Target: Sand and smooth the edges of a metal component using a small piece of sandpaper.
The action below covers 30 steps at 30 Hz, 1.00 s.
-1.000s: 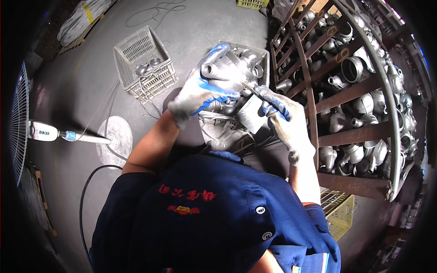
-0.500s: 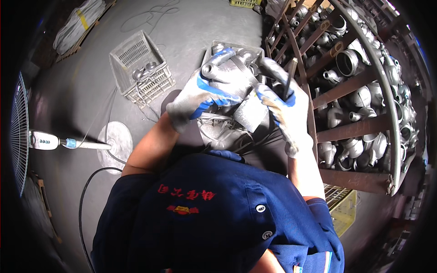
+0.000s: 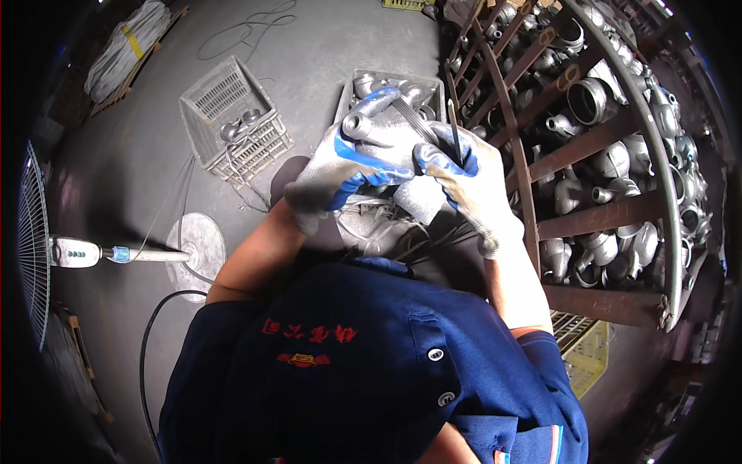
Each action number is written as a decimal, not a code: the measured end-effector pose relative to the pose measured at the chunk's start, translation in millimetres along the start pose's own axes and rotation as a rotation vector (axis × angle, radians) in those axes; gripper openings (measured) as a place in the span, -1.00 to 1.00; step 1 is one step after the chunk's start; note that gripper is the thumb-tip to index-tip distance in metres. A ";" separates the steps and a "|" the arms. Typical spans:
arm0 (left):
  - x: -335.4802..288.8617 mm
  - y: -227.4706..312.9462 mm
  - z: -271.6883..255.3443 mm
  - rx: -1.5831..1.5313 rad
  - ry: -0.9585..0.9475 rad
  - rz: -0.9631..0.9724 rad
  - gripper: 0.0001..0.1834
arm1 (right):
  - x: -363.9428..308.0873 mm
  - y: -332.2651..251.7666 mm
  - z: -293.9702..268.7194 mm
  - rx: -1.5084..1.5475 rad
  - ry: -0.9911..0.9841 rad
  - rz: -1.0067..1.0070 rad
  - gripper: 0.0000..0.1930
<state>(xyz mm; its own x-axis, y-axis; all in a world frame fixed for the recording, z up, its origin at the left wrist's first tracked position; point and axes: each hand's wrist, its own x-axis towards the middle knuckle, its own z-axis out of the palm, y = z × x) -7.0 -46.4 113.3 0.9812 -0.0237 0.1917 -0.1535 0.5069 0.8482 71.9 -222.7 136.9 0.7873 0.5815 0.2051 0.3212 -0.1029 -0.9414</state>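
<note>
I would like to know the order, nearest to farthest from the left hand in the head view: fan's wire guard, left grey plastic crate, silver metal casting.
1. Silver metal casting: touching, held in the left hand.
2. Left grey plastic crate: apart from the hand, to its left.
3. Fan's wire guard: farther left, at the view's edge.

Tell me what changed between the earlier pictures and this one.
The right hand moved in toward the metal casting, its fingers now apparently against it. The slim tool in that hand, first angled at the casting, has swung to point away from the wearer. Nothing was visibly let go. The left hand still holds the casting.
</note>
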 end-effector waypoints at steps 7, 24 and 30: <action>6.5 -2.5 -2.1 0.066 0.055 -0.097 -0.11 | 2.6 2.0 1.6 0.008 0.027 -0.030 -0.68; 2.4 -11.0 -14.7 -0.053 0.088 -0.002 -0.29 | 14.3 1.2 12.6 0.161 0.030 0.014 -0.64; 7.1 -8.2 -8.2 0.058 0.130 0.046 -0.20 | 16.3 0.2 15.3 0.142 0.038 0.074 -0.64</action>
<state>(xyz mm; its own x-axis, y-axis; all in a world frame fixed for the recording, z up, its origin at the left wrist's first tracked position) 2.2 -43.6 103.7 0.9792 0.1121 0.1690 -0.2018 0.4542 0.8677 76.7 -200.9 136.0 0.8264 0.5450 0.1417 0.1866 -0.0275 -0.9821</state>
